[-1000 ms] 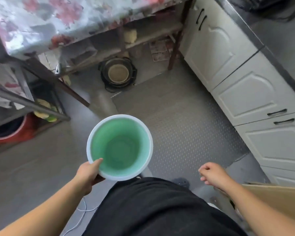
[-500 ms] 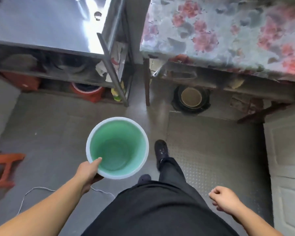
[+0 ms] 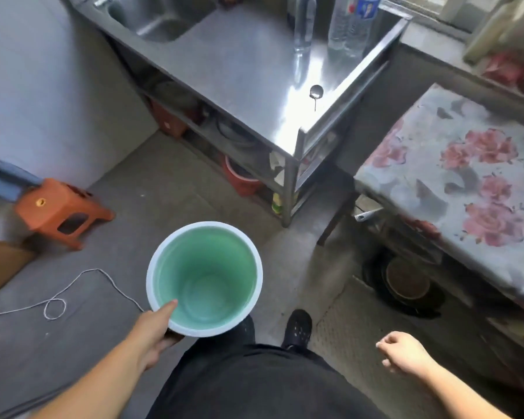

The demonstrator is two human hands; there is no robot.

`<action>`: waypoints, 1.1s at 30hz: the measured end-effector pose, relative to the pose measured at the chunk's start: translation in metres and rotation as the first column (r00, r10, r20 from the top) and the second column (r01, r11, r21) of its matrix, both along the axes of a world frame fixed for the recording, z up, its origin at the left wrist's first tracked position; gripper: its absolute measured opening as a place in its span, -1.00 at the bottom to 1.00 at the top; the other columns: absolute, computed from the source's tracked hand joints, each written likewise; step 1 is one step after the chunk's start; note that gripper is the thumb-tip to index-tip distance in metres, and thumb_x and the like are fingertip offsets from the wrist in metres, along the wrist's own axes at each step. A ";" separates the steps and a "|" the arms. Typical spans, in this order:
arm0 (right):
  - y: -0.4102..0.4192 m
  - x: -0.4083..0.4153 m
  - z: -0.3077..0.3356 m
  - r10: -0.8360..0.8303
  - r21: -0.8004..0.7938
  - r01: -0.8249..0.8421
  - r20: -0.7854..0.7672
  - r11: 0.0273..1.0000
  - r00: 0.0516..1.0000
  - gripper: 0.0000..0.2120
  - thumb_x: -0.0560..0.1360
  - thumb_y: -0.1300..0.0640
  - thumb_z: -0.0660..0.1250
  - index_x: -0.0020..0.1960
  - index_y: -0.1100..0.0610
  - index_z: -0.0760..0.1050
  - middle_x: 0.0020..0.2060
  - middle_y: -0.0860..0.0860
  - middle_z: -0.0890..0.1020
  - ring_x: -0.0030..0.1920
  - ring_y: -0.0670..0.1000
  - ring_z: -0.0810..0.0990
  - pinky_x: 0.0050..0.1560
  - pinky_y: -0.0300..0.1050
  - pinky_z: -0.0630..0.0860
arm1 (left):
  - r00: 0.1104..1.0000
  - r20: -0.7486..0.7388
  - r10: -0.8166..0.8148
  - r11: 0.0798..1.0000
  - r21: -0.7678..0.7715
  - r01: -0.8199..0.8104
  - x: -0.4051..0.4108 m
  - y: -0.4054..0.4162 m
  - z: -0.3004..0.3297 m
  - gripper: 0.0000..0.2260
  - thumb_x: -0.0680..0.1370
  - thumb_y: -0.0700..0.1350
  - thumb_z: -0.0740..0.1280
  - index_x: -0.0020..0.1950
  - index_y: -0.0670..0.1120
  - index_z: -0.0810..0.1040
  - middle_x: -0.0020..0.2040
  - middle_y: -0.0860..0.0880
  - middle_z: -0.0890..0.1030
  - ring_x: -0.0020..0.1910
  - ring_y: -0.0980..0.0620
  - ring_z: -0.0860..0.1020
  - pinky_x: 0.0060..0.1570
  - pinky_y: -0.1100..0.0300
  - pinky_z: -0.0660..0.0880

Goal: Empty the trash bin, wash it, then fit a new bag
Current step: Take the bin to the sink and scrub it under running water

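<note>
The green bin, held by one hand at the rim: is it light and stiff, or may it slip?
The bin looks empty, so probably light. The left hand grips only its rim, which keeps its round shape: likely stiff. Smooth plastic might slip if wet.

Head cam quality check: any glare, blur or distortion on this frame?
Head view: strong glare on the steel counter near its right corner; wide-angle bending of counter and floral table edges; motion blur at the frame edges, orange stool smeared; green bin and left hand fairly sharp.

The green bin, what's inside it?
Nothing shows inside the round green plastic bin with a white rim: bare walls and bottom, no bag. The left hand holds its rim, thumb inside.
</note>
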State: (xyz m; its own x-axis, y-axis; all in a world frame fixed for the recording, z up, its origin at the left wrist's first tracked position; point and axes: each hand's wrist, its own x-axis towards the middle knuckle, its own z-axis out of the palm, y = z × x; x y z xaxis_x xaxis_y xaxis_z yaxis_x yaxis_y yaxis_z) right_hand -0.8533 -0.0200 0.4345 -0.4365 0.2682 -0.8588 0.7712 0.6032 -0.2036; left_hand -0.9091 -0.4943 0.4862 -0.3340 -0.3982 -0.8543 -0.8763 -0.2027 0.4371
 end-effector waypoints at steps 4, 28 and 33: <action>-0.037 -0.084 -0.003 0.220 0.024 -0.219 -0.016 0.975 0.975 -0.85 0.51 0.11 0.32 -0.17 0.16 0.58 -0.45 0.01 0.66 -0.49 -0.06 0.58 -0.44 -0.28 0.42 | 0.995 -0.016 0.098 0.995 0.018 -0.097 -0.003 -0.018 -0.003 -0.90 0.62 -0.14 0.31 -0.01 -0.16 0.55 -0.13 -0.17 0.72 -0.11 -0.16 0.68 -0.07 -0.01 0.58; -0.346 -0.342 0.019 0.444 0.071 -0.441 -0.032 0.895 0.895 -0.85 0.39 0.20 0.35 -0.34 0.18 0.53 -0.54 0.03 0.63 -0.53 0.00 0.57 -0.48 -0.22 0.48 | 0.949 0.008 0.316 0.948 -0.040 -0.315 -0.165 -0.342 -0.043 -0.80 0.57 -0.12 0.40 0.12 -0.20 0.55 -0.05 -0.18 0.69 -0.12 -0.14 0.66 -0.12 0.01 0.63; -0.359 -0.395 0.000 0.444 0.088 -0.448 0.056 0.890 0.894 -0.80 0.37 0.16 0.42 -0.40 0.18 0.54 -0.55 -0.03 0.60 -0.48 -0.05 0.60 -0.43 -0.24 0.51 | 0.942 0.031 0.334 0.942 -0.035 -0.333 -0.228 -0.366 -0.049 -0.85 0.59 -0.16 0.36 0.11 -0.20 0.54 -0.12 -0.17 0.68 -0.18 -0.11 0.65 -0.23 0.07 0.60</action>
